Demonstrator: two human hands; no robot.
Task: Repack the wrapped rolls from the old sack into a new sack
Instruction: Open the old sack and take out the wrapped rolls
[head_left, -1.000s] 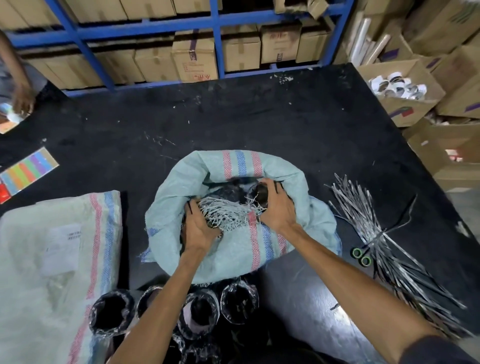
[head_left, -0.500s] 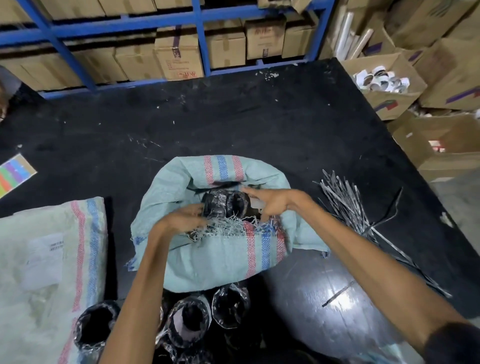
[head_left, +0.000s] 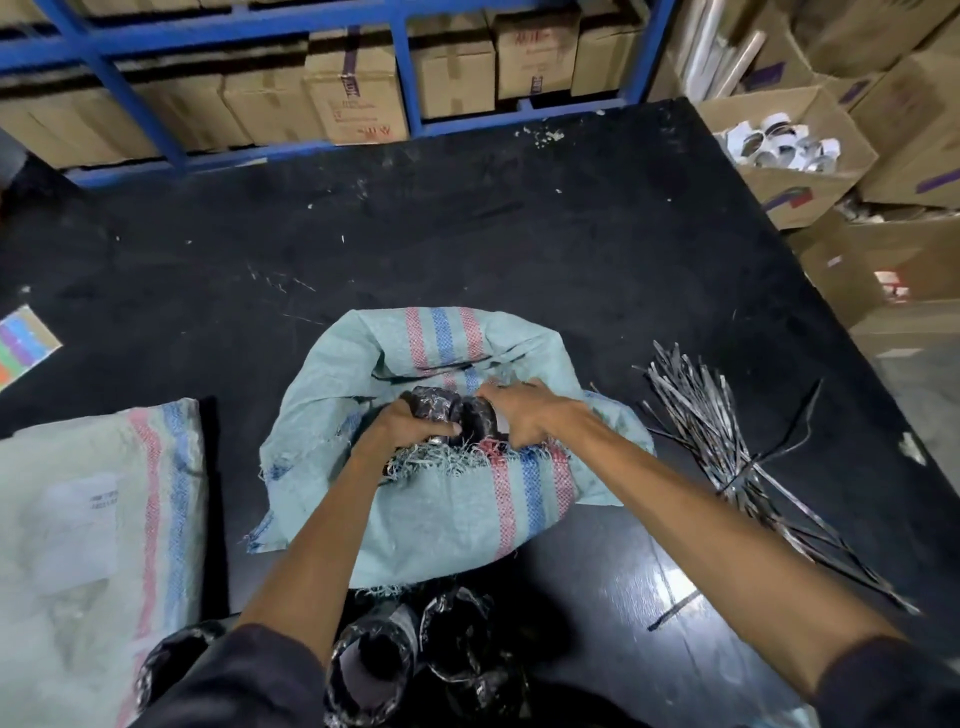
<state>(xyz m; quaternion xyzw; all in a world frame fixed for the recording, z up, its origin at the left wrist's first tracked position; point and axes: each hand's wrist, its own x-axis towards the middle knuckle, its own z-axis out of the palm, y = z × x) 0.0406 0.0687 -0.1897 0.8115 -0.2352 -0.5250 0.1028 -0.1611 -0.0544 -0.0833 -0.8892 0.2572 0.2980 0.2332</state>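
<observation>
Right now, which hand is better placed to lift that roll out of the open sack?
Left. The left hand already wraps the wrapped roll at the sack mouth; the right hand only rests on it.

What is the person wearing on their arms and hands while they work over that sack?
Nothing on the hands: the left hand and right hand are bare, with no gloves, and no rings or watch that I can make out. Both forearms are uncovered. Dark sleeves show near the bottom of the picture, pushed up toward the elbows.
</observation>
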